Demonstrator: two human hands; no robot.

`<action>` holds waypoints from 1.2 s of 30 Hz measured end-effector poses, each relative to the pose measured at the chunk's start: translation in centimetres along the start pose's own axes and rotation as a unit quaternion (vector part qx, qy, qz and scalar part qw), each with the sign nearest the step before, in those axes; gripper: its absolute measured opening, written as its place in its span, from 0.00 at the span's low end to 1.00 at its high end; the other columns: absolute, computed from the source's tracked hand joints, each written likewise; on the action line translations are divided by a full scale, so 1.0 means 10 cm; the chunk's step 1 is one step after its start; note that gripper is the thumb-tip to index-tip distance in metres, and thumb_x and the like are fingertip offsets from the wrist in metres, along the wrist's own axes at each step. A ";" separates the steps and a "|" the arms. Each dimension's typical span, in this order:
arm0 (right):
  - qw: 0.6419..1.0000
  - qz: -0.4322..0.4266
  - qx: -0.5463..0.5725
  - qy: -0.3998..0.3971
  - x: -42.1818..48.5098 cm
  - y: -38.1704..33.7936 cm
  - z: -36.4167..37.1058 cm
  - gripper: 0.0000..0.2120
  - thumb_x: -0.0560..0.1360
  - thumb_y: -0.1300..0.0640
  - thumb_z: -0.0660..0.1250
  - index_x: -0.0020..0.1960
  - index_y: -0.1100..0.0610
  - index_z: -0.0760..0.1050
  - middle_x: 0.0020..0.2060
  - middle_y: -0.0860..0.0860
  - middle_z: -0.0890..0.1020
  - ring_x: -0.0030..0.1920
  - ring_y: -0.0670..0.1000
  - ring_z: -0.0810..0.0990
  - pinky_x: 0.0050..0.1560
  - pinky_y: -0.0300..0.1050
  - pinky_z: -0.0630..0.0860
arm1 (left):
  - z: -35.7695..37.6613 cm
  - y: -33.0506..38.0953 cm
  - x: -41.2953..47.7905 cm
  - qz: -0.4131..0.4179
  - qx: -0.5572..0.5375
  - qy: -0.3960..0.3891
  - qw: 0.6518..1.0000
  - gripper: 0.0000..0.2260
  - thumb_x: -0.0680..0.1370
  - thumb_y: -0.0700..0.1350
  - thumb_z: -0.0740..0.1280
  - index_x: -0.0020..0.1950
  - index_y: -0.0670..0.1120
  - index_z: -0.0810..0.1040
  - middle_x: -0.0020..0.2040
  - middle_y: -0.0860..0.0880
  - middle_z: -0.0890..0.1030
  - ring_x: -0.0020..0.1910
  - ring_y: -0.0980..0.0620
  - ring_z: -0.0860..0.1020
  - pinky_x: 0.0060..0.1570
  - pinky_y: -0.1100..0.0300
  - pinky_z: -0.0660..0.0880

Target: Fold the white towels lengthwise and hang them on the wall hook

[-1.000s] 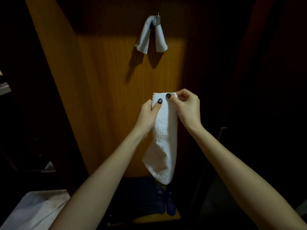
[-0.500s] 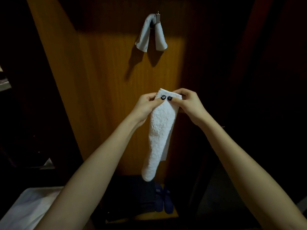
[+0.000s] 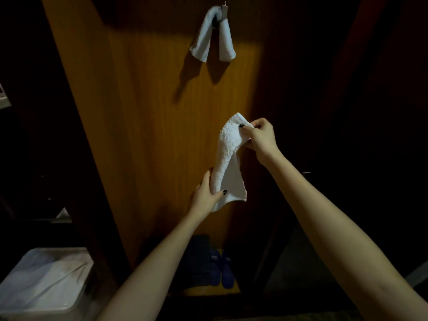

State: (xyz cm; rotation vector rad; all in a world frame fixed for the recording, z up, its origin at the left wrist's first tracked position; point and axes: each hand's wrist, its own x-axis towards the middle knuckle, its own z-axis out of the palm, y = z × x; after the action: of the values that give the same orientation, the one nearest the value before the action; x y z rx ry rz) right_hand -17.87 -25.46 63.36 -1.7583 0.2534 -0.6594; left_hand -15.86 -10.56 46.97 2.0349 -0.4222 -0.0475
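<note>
Towel in hand [image 3: 228, 163] hangs in front of the wood panel [image 3: 143, 135], below the hook [image 3: 223, 10], which already carries one folded towel [image 3: 212, 35]. My right hand [image 3: 261, 139] pinches the top end between thumb and fingers; my left hand [image 3: 206, 193] is closed round the lower part, thumb across the front. The fold looks loose: one back layer flares out at the bottom right. My judgement: run the left hand down to press both long edges together, keep the top pinch firm, and only then lift toward the hook. Risk: layers slipping apart on the lift.
</note>
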 end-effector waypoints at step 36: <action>0.994 -0.060 0.065 -0.067 -0.34 0.24 -0.38 0.12 0.76 0.59 0.70 0.59 0.60 0.74 0.42 0.48 0.82 0.43 0.43 0.82 0.45 0.37 0.78 | -0.35 1.33 0.46 0.096 -0.416 0.014 0.904 0.07 0.76 0.41 0.70 0.52 0.44 0.77 0.50 0.43 0.83 0.49 0.45 0.83 0.46 0.52 0.80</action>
State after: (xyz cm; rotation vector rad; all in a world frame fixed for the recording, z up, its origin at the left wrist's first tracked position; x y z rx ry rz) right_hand -22.33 -27.59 60.72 -1.6924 0.0128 -0.6265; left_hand -14.48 -14.68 60.77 1.1425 -0.4786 -0.0637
